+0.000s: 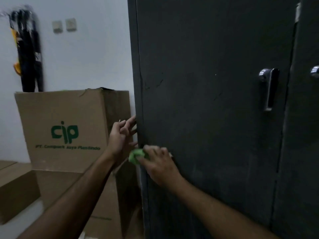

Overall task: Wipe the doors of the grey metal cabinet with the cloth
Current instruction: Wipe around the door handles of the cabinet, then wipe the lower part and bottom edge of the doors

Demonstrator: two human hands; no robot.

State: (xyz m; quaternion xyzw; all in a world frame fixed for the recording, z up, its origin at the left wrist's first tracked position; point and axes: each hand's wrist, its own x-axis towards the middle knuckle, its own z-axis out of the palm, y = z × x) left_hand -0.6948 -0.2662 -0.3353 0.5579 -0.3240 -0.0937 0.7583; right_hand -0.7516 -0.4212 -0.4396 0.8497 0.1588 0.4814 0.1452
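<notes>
The grey metal cabinet fills the right side, its left door (215, 118) shut with a chrome handle (270, 88); a strip of the right door (303, 135) shows at the frame edge. My right hand (158, 163) presses a bunched green cloth (136, 155) against the left door's lower left edge. My left hand (122, 137) is open, fingers spread, its fingertips touching the cabinet's left side edge just above the cloth.
A tall cardboard box (69, 128) with green print stands right beside the cabinet on more boxes (17, 188). Dark folded umbrellas (27, 49) hang on the white wall behind. Two wall switches (64, 25) sit above the box.
</notes>
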